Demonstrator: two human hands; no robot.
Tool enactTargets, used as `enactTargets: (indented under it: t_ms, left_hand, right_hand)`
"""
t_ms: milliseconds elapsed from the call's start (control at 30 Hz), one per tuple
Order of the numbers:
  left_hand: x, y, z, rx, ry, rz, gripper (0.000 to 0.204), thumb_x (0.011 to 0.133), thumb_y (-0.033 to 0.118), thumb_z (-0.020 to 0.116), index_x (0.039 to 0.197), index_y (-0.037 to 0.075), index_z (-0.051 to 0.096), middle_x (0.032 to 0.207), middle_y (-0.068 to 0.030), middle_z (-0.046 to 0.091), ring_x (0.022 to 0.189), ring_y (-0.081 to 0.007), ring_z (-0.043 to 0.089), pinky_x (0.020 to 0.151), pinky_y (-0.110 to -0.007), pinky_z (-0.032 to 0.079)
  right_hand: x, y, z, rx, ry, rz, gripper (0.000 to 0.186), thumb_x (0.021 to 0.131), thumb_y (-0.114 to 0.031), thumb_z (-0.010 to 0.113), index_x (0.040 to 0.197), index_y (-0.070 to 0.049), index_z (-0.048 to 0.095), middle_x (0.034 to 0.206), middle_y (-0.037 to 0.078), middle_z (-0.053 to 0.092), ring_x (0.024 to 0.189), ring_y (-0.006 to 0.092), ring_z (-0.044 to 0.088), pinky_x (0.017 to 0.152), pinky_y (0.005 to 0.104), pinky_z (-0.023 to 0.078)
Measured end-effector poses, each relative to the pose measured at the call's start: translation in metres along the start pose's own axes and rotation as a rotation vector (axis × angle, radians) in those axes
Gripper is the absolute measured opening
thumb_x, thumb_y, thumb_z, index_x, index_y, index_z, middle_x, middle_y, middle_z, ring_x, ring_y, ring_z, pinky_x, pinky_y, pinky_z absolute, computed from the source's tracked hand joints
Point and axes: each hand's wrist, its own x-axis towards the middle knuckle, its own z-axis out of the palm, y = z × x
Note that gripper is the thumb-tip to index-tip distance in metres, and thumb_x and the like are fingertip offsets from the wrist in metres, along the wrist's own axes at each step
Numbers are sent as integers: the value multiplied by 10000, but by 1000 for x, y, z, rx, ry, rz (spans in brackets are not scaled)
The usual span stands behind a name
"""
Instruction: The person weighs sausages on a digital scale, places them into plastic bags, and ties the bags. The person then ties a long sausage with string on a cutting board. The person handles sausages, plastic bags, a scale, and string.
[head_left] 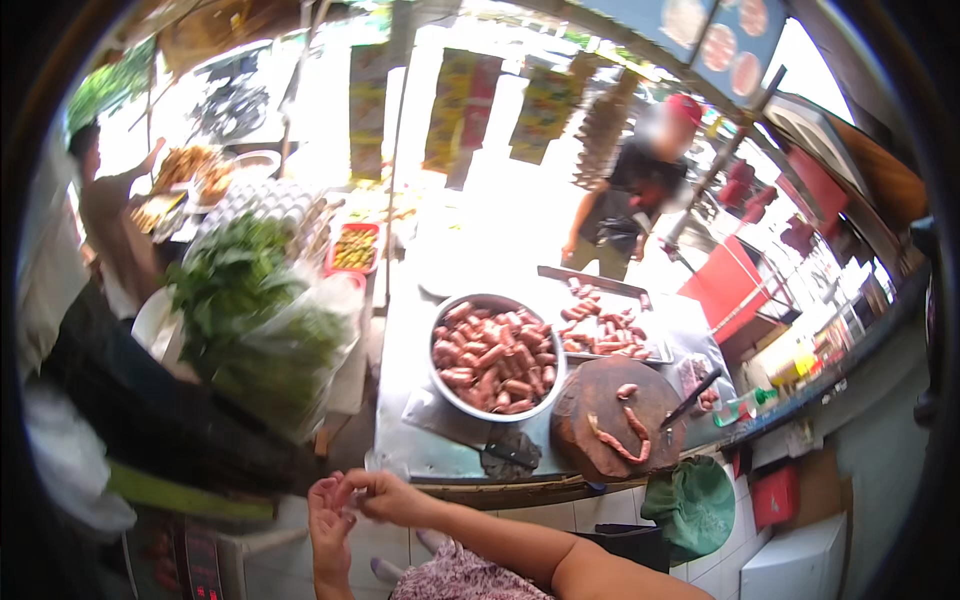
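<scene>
Both hands meet in front of my body, at the lower left, short of the table's near edge. My left hand (pixel 328 520) is raised with its fingers loosely curved and apart. Bent fingers of my right hand (pixel 380 498) press together against the left fingers; whatever they pinch, if anything, is too small to make out. Beyond them on the metal table (pixel 400 345) stands a round metal bowl (pixel 437 372) heaped with short reddish sausages (pixel 495 355). To its right, a round wooden chopping board (pixel 578 425) carries a curved sausage link (pixel 628 448) and a short piece.
A knife (pixel 692 398) lies across the board's right edge; a cleaver (pixel 508 452) rests before the bowl. Behind is a tray (pixel 655 292) of sausages. Leafy greens (pixel 240 290) in plastic and egg trays (pixel 265 205) fill the left. A person (pixel 640 185) stands across the table, another at far left.
</scene>
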Motion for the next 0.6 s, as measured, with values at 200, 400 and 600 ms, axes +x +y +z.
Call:
enactTargets:
  t_ms: [200,400,600]
  left_hand:
    - [33,-24,37,183,-185,-60,192,815,116,729,937,13,622,1088,-78,633,998,-150,594,923,-282,448]
    - [29,-11,24,-290,-54,-217,231,856,62,699,1044,57,567,918,-56,675,795,-140,671,740,-269,542]
    - [-26,4,-20,-225,-22,-122,297,829,-34,633,1117,35,646,919,-45,650,855,-121,635,775,-260,510]
  right_hand:
    - [-53,-24,-39,147,93,11,158,903,-88,643,1060,-79,651,749,-78,568,607,2,459,520,190,348]
    - [-74,-25,-83,-453,-41,-80,231,813,14,709,1027,-66,747,965,43,588,940,171,577,848,273,454]
    - [-11,21,-27,-1277,74,60,479,762,2,639,1235,-11,564,995,218,632,884,411,638,751,456,506]
